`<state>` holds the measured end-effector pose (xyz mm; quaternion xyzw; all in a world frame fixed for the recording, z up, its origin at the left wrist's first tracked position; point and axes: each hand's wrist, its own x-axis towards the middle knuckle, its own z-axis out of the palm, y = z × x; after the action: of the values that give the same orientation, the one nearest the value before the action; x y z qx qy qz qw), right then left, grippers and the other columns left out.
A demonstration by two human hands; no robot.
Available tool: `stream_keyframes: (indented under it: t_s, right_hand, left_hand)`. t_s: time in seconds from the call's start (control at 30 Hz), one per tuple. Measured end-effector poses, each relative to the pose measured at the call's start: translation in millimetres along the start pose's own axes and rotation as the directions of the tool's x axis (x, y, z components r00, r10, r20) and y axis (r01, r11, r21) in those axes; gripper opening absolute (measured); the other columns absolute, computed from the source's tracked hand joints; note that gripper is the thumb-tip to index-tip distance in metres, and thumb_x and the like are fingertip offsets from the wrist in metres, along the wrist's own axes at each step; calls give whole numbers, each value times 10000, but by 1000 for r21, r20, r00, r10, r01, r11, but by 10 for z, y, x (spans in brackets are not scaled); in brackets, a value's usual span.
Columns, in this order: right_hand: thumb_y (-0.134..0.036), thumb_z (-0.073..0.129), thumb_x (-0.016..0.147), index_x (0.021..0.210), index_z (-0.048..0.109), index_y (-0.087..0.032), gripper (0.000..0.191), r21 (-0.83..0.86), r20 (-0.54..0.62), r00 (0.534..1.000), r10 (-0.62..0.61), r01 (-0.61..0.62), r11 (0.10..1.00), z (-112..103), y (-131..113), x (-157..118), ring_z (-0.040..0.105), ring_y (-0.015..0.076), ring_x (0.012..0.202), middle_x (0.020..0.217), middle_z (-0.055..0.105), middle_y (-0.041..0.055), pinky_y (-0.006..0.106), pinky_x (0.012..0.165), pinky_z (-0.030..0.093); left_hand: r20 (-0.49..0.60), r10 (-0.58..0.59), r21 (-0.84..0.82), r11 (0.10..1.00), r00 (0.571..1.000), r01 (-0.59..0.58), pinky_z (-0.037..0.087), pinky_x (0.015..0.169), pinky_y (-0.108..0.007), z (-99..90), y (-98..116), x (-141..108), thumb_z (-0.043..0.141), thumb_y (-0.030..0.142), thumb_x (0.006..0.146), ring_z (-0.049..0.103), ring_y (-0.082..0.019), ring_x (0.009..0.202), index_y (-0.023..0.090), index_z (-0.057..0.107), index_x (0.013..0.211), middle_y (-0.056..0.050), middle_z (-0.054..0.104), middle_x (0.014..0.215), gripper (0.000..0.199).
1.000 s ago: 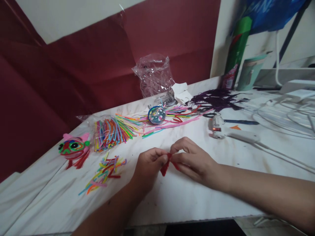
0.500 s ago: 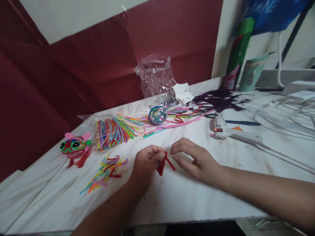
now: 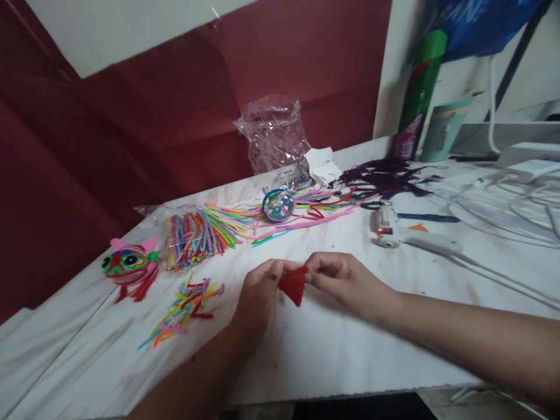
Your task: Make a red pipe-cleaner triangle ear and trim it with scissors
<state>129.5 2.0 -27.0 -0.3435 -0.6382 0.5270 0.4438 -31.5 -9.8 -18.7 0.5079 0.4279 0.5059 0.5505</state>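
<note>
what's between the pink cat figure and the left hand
In the head view, a loose pile of short colored strips lies on the table between the cat figure and left hand.

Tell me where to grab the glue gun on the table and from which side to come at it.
Take the glue gun by its long white handle, the part stretching right, coming down from above. It lies flat on the white table, so the handle's sides look open to a pinch. Probably avoid the left end by the red light, likely the nozzle, and the cable trailing off to the right.

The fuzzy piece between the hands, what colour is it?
Red. The fuzzy piece shows best in the head view, pinched by both hands.
</note>
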Motion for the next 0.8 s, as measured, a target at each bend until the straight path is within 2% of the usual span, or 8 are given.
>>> stream_keyframes:
  t_s: [0.17,0.3,0.4,0.53,0.6,0.7,0.8]
  right_hand:
    - [-226,584,643,589,541,-158,97,129,-61,993,102,-93,987,-99,27,129,393,77,508,522,488,-53,220,524,294]
    - [-248,603,626,587,534,-158,121,219,-69,993,96,-79,973,-135,59,189,411,84,529,542,511,-44,234,551,303]
    - [-236,602,617,577,536,-154,113,236,-55,994,98,-82,968,-128,48,185,406,81,521,532,511,-43,236,552,299]
    - [-210,581,614,576,533,-151,85,226,-52,993,107,-93,970,-100,42,161,385,73,502,513,495,-51,229,534,283]
    - [-207,570,620,582,532,-150,78,206,-51,993,109,-96,974,-85,48,147,379,71,501,514,491,-53,225,528,279]
    - [-207,558,630,591,532,-151,73,170,-59,993,101,-90,981,-72,43,121,377,70,506,520,480,-56,220,525,282]
    - [-219,550,644,600,527,-155,81,131,-77,993,86,-75,989,-73,10,102,383,72,515,530,474,-56,216,528,293]
  left_hand:
    - [-76,-7,-102,995,997,0,404,653,-278,-25,-12,84,565,338,725,537,-146,618,121,613,686,-31,601,604,226]
    - [-59,-23,-52,998,998,20,388,653,-283,-50,-50,106,547,369,745,501,-136,600,103,616,698,-37,578,615,279]
    - [18,-36,36,999,999,35,367,644,-262,-60,-66,90,557,366,746,478,-125,615,113,605,687,-22,555,623,264]
    - [86,-37,209,978,996,18,337,597,-233,-76,-72,63,651,299,661,442,-108,588,131,596,642,14,533,589,178]
    - [55,20,331,943,998,-38,331,584,-229,-76,-66,45,653,281,655,430,-103,571,138,599,619,24,521,570,157]
    - [19,168,501,852,986,-154,352,619,-237,-53,-34,9,633,251,665,458,-116,601,146,591,585,20,529,585,139]
    - [22,206,544,818,978,-184,368,630,-240,-21,9,-12,632,236,660,483,-123,613,148,599,598,14,548,594,113]
